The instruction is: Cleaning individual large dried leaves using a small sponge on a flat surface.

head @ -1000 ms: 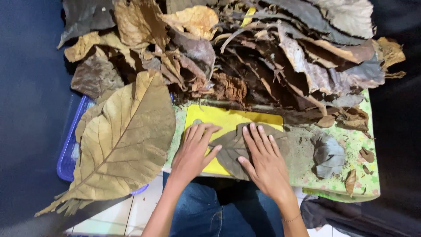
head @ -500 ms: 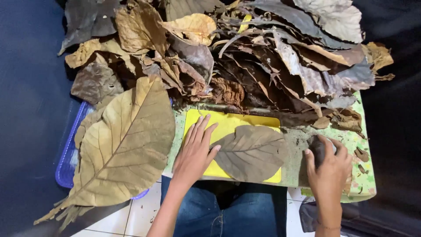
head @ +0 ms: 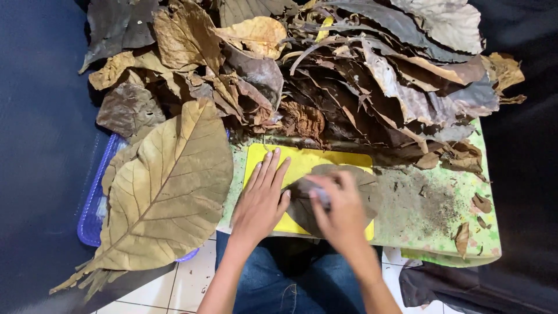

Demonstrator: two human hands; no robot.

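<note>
A brown dried leaf lies flat on a yellow board on a green, stained table top. My left hand rests flat, fingers spread, on the board and the leaf's left edge. My right hand is over the middle of the leaf, blurred by motion. It grips a small grey crumpled pad that touches the leaf. Most of the leaf is hidden under my hands.
A big heap of dried brown and grey leaves covers the far half of the table. A very large tan leaf lies at the left over a blue tray. Leaf crumbs are scattered at the right. My knees in jeans show below.
My right hand went right to the grey pad on the table, took it and came back over the leaf. My left hand stayed on the board.
</note>
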